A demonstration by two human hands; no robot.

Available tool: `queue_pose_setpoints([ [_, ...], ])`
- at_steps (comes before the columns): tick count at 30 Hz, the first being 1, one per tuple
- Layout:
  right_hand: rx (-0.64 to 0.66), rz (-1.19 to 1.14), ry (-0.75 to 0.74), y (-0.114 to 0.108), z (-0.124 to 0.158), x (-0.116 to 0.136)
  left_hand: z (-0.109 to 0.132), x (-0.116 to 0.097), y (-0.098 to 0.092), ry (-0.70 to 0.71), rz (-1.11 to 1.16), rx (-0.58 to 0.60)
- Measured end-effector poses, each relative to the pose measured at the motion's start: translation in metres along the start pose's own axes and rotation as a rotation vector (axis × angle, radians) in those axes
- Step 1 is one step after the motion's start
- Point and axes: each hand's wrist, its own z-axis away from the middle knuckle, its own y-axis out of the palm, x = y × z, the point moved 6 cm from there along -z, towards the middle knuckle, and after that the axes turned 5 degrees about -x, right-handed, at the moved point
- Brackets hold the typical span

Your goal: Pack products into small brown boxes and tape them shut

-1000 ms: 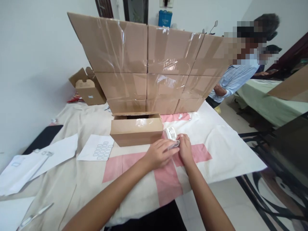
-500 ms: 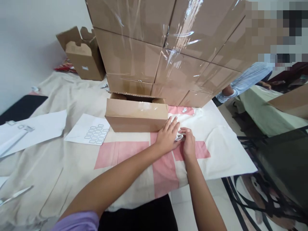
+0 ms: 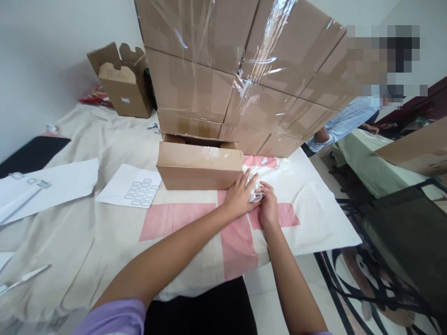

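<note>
A small white, partly shiny thing (image 3: 256,197) sits between my two hands, low over the cloth; fingers cover much of it and its kind cannot be made out. My left hand (image 3: 238,197) has its fingers stretched over the near side of it, thumb beneath. From the right, my right hand (image 3: 269,208) curls its fingers around its other side. Just left of the fingers stands a long cardboard box (image 3: 200,179), open along its top, its right end close to my left fingertips. A crumpled white scrap (image 3: 264,160) lies beyond my hands.
Taped cardboard boxes (image 3: 195,93) rise in a stack behind. At left are a sheet of labels (image 3: 117,188), white paper (image 3: 77,179), a black flat object (image 3: 38,151) and an open carton (image 3: 127,95). A dark chair (image 3: 408,232) stands right; a person in a blue sleeve (image 3: 349,118) is beyond.
Both hands stay together at the white thing, with my right fingers drawn closer to my left hand. The whole view has shifted slightly; the box stands in place.
</note>
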Motion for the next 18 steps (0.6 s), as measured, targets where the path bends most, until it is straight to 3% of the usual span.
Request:
queue_pose_setpoints([
  [5,-0.002,-0.151,0.042,0.0034,-0.0015,-0.0003,-0.0009,0.003,0.0012,-0.027,0.056,0.015],
  [15,-0.012,-0.18,0.079,0.0028,-0.0006,-0.0077,-0.0019,0.003,-0.0012,-0.032,0.031,-0.045],
  [18,-0.007,-0.063,0.016,0.0002,0.0036,-0.0053,-0.0017,0.0045,-0.0005,-0.046,0.027,-0.038],
])
